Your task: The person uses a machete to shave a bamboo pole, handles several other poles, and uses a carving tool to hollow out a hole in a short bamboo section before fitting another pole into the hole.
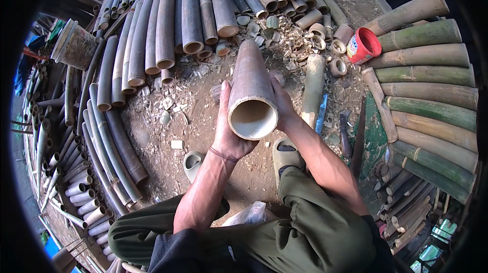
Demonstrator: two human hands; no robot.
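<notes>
Between my two hands I hold a thick brown bamboo tube (251,72), its open, pale-rimmed end facing me and its far end pointing away. My left hand (226,128) wraps the tube's left side and underside, thumb up along the wall. On the other side my right hand (284,105) grips the tube, its fingers mostly hidden behind it. The hollow inside looks pale and bare near the mouth. Below the tube are my feet in olive clogs (287,155) on the dirt ground.
Long bamboo poles (190,13) fan out ahead and to the left. Cut bamboo lengths (427,74) are stacked at the right by a red bucket (364,46). Wood chips (292,39) litter the ground. A dark-bladed tool (359,138) and a blue strip (321,114) lie right of my hands.
</notes>
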